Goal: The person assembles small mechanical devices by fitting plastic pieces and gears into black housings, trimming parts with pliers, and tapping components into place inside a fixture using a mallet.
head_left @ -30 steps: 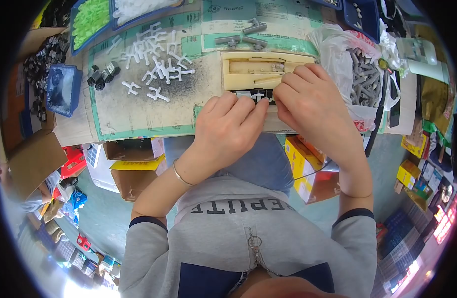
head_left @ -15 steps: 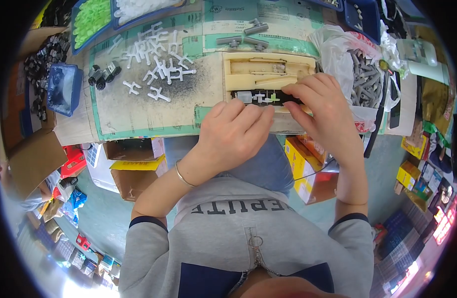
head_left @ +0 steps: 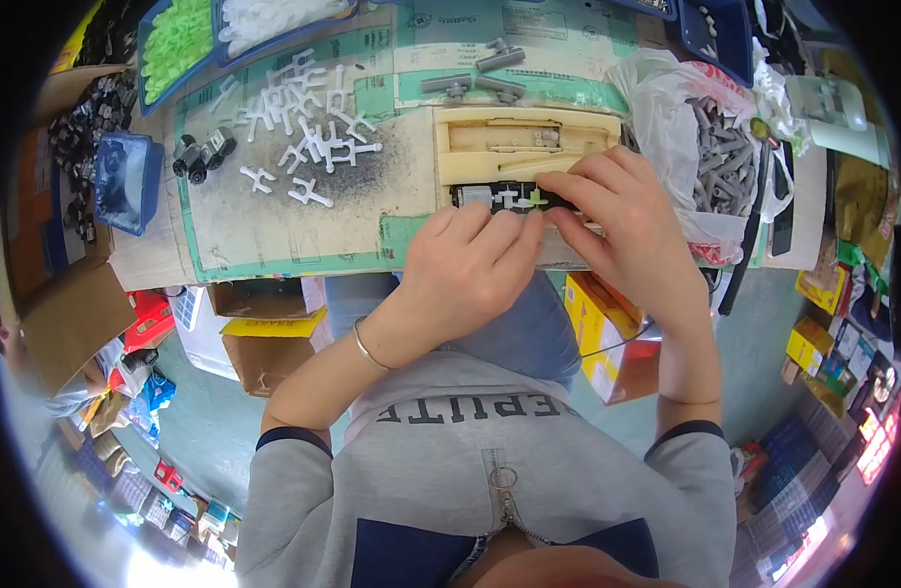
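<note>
A long black plastic housing (head_left: 489,185) lies along the near side of a cream mould-like block (head_left: 524,117). Set in it are a light grey box-shaped part (head_left: 474,195), small white gear-like parts (head_left: 508,198) and a light green piece (head_left: 536,198). My left hand (head_left: 470,257) has its fingers curled, with the tips against the housing's near edge. Around the housing's right part, beside the green piece, close the thumb and forefinger of my right hand (head_left: 622,211). That end of the housing is mostly hidden by my fingers.
White forked plastic parts (head_left: 318,142) lie scattered to the left, beside small black-and-grey parts (head_left: 203,154). Grey tubular pieces (head_left: 499,61) sit behind the block. A plastic bag (head_left: 656,108) of grey parts (head_left: 722,157) stands right. Blue trays (head_left: 215,37) line the back left.
My right hand has shifted a little left, bringing its fingertips closer to the green piece. My left hand stays at the near edge, slightly lower. The view has shifted slightly.
</note>
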Tool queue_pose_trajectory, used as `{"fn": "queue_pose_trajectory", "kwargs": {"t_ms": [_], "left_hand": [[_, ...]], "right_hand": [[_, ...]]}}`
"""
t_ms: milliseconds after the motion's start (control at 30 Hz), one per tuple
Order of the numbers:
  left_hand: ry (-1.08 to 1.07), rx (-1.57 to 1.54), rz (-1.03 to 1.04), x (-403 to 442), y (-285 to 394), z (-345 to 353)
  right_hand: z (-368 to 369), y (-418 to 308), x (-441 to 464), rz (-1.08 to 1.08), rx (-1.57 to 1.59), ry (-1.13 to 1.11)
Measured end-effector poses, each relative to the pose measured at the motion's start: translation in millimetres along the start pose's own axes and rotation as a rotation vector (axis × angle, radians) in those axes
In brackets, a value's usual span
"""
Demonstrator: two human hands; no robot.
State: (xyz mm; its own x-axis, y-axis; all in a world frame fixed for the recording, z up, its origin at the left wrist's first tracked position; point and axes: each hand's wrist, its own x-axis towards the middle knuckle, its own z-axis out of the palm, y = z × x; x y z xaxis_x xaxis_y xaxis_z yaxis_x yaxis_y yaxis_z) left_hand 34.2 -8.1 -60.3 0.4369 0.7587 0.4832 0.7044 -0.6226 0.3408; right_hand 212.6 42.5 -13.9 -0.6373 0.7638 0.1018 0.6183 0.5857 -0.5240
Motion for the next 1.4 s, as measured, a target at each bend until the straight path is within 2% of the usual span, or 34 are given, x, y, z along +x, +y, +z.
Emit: {"fn": "queue_pose_trajectory", "kwargs": {"t_ms": [900, 1200, 1300, 1400], "left_hand": [[-0.017, 0.008, -0.022, 2.3, 0.3, 2.5], [-0.047, 0.036, 0.036, -1.0, 1.3, 1.6], [-0.05, 0.085, 0.026, -2.6, 6.2, 1.6], [-0.008, 0.07, -0.077, -2.9, 16.1, 6.0]], "right_hand": [[8.8, 7.7, -2.7, 0.022, 0.032, 0.049], [7.3, 8.5, -2.6, -0.003, 0.02, 0.055], [7.2, 8.6, -2.8, -0.019, 0.01, 0.05], [6.0, 7.4, -1.3, -0.037, -0.008, 0.043]]}}
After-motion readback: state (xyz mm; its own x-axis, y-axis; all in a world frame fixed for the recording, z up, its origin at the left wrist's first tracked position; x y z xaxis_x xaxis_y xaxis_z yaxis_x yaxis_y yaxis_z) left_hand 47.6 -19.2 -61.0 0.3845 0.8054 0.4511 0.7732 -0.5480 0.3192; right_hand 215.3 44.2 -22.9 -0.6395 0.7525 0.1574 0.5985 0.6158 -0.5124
